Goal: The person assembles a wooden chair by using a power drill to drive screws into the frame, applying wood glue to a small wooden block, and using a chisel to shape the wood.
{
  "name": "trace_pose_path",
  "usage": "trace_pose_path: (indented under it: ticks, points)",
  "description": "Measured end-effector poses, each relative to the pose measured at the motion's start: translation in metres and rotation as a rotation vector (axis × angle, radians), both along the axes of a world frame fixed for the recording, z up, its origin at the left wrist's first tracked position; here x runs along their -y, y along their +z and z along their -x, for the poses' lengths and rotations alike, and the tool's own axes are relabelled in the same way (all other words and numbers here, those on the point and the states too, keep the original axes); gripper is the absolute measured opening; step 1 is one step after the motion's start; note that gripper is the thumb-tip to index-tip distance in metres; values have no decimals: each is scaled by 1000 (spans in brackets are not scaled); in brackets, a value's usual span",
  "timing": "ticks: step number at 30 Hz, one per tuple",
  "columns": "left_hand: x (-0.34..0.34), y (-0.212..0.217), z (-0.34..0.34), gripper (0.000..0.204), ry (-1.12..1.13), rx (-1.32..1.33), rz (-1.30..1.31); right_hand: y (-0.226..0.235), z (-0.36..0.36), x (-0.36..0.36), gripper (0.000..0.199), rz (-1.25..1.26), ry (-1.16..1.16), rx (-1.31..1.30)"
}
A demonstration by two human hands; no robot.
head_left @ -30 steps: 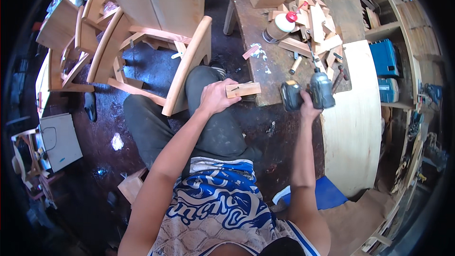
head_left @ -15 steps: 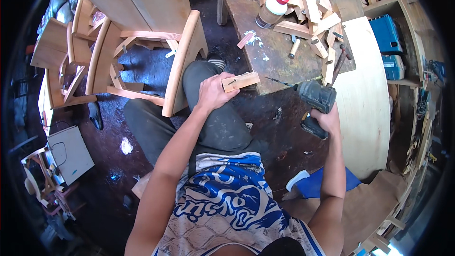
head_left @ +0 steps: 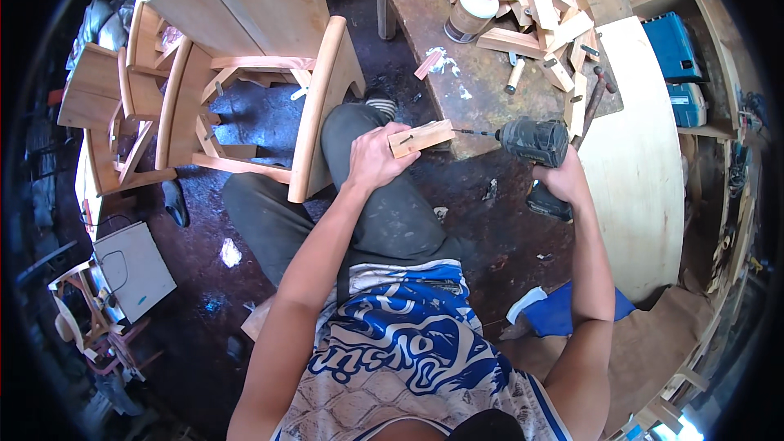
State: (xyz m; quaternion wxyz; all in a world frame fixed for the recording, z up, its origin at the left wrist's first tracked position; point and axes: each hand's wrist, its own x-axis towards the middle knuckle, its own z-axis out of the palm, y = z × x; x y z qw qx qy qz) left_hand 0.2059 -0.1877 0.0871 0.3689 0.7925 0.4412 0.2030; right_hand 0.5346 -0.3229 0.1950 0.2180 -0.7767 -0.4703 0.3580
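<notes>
My left hand (head_left: 377, 158) is closed around a short, pale wooden block (head_left: 421, 138) above my bent leg. A dark screw or slot shows on the block's near face. My right hand (head_left: 563, 175) grips a dark cordless drill (head_left: 532, 143) by its handle, the battery end hanging below. Its long, thin bit (head_left: 475, 132) points left at the right end of the block. The tip is at or very close to that end; whether it has entered the wood I cannot tell.
A worn workbench (head_left: 482, 110) carries a glue bottle (head_left: 472, 12) with a red cap, a pile of wood pieces (head_left: 543, 12) and a hammer (head_left: 598, 94). Wooden chair frames (head_left: 314, 114) stand at the left. A pale curved board (head_left: 641, 163) and blue cases (head_left: 674, 45) are at the right.
The drill has turned more level and its bit has come left to the block's end. The whole view has shifted slightly; my left hand still holds the block.
</notes>
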Motion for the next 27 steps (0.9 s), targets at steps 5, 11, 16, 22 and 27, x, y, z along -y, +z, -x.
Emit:
trace_pose_path:
  ticks: [5, 11, 16, 22, 27]
  points:
    - [-1, -1, 0, 43, 2, 9, 6, 2, 3, -4, 42, -38, 10, -7]
    - [-1, -2, 0, 43, 0, 10, 16, 0, 3, -4, 42, -34, -1, -31]
    - [-2, -3, 0, 43, -2, -3, 23, -1, 2, -6, 42, -36, 10, -14]
    - [-2, -2, 1, 44, -4, -9, 32, -1, 3, -7, 42, -7, -9, -12]
    - [-2, -1, 1, 43, -4, -9, 32, 0, 3, -8, 41, -2, -18, -25]
